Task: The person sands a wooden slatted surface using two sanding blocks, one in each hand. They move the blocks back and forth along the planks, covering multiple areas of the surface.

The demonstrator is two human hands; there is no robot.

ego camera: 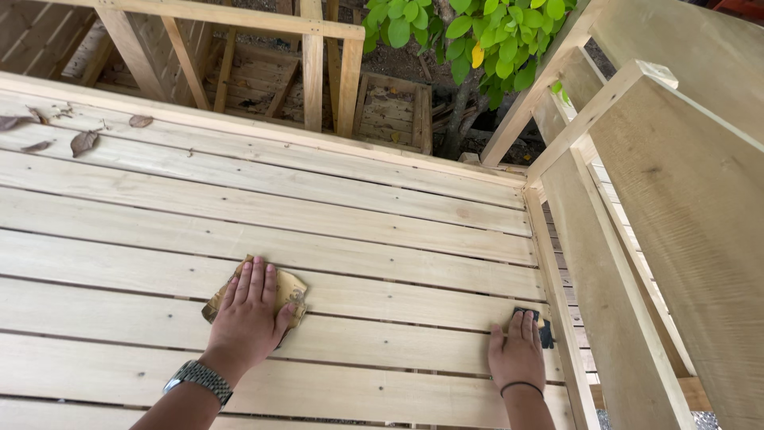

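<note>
My left hand lies flat on a folded tan sheet of sandpaper, pressing it onto a pale wooden slat surface. A metal watch is on that wrist. My right hand rests fingers-down on a small dark piece of sandpaper near the slats' right edge, beside an upright side board. A thin black band circles the right wrist.
Dry brown leaves lie on the far left slats. Slanted wooden boards and rails rise at the right. Behind stand wooden frames, stacked pallets and a green leafy bush.
</note>
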